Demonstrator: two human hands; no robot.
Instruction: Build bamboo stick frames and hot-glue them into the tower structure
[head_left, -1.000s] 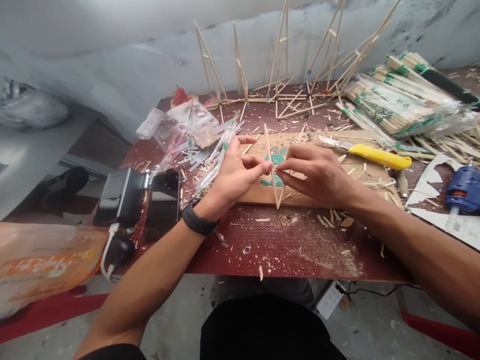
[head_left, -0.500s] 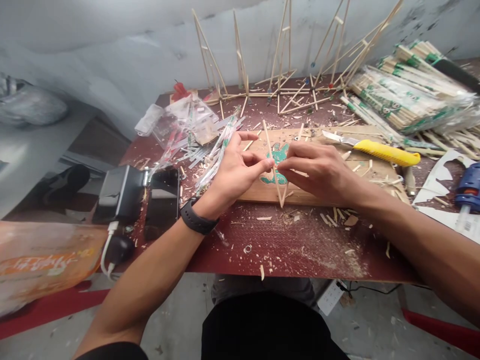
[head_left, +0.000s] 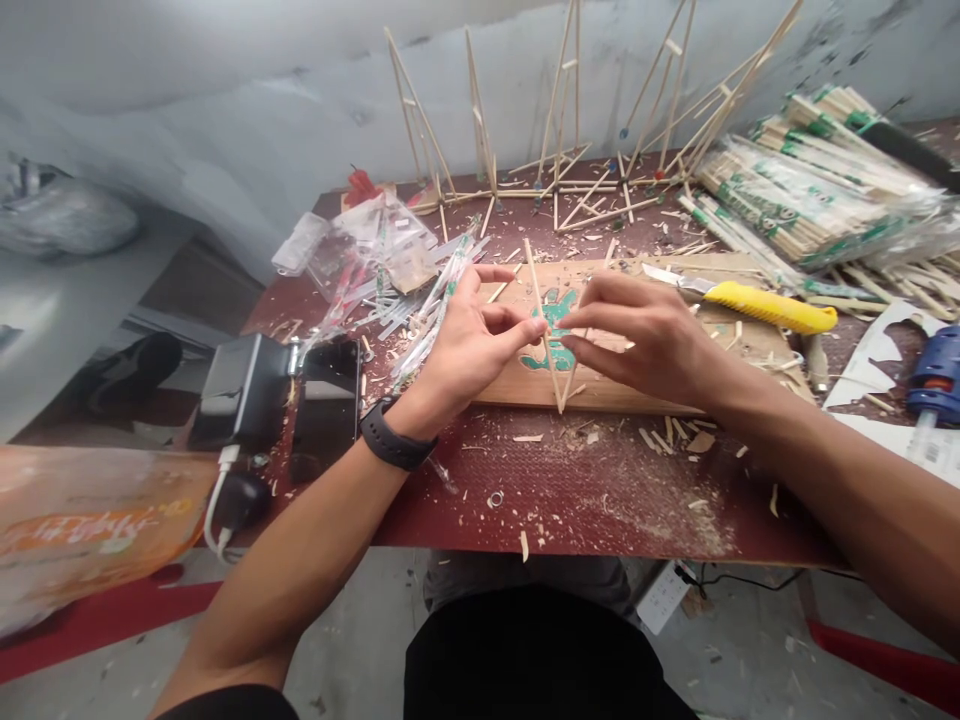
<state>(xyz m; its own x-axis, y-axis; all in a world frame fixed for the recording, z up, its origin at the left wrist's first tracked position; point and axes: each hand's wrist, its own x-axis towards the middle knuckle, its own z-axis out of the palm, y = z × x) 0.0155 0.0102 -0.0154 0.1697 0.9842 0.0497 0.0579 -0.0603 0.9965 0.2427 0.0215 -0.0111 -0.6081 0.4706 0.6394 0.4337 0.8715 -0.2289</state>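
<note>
Two thin wooden sticks meet in a V at the near edge of a wooden board. The left stick (head_left: 553, 372) crosses my left thumb tip. My left hand (head_left: 484, 335) pinches at this stick with thumb and a bent finger, the forefinger stretched out above. The right stick (head_left: 571, 378) runs up behind my right hand (head_left: 637, 335), whose thumb and fingers are parted, close to the middle of the V. Whether a small piece lies between the two hands I cannot tell. Under them a green printed figure (head_left: 556, 318) shows on the board (head_left: 510, 390).
A yellow utility knife (head_left: 772, 305) lies on the board's right side. Stick frames (head_left: 559, 185) stand along the wall. Packs of chopsticks (head_left: 795, 200) and a blue glue gun (head_left: 934, 370) are at right. Plastic wrappers (head_left: 390, 240) and a phone (head_left: 326, 410) lie left. Shavings litter the table.
My right hand's thumb and fingertips have come apart from their pinch, and the hand has shifted slightly. My left hand stays at the left stick; the V has barely moved.
</note>
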